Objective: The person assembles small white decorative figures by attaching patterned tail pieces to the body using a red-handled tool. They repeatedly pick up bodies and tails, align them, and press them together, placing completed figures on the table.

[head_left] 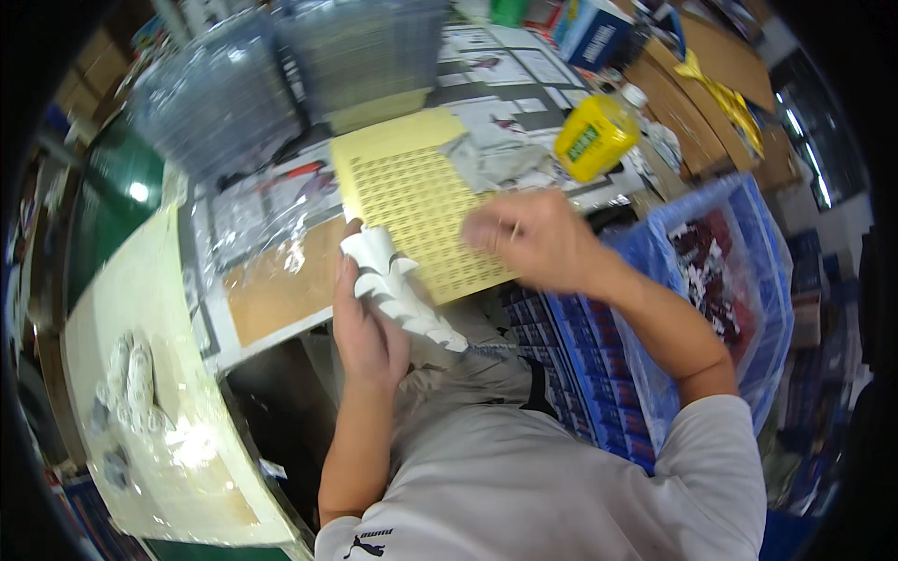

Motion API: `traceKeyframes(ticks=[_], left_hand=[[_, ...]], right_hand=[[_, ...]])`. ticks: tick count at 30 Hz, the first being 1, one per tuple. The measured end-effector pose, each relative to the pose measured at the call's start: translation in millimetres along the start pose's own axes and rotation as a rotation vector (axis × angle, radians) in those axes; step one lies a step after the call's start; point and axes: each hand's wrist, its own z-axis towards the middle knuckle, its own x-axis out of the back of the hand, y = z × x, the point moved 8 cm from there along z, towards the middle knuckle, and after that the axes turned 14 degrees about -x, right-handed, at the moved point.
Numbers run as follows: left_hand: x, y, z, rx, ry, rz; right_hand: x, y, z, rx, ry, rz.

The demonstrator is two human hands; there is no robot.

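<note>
My left hand (363, 327) is closed around a row of white, curved, glossy pieces (404, 304) that overlap one another like nested shells. They slant from the fingertips down toward my lap. Over the right part of a yellow sheet of small printed labels (402, 201) is my right hand (538, 241), blurred by motion. Its fingers look curled together in a pinch, and their tips are too smeared to show what they hold. The label sheet lies on the table, its near edge by the table's front.
Stacked clear plastic trays (365, 56) stand at the back left. A yellow bottle (599, 136) sits beside a crumpled grey cloth (500, 164). On my right is a blue-lined bin (655, 374) with dark red and white scraps. White gloves (133, 379) lie on the left-hand surface.
</note>
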Motion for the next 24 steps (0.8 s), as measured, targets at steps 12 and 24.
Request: traceKeyframes(ticks=[12, 24], left_hand=[[23, -4, 36, 0.129, -0.088, -0.091], [24, 1, 22, 0.088, -0.016, -0.118]], right_hand=[[-1, 72, 76, -0.072, 0.420, -0.473], [-22, 84, 101, -0.196, 0.205, -0.611]])
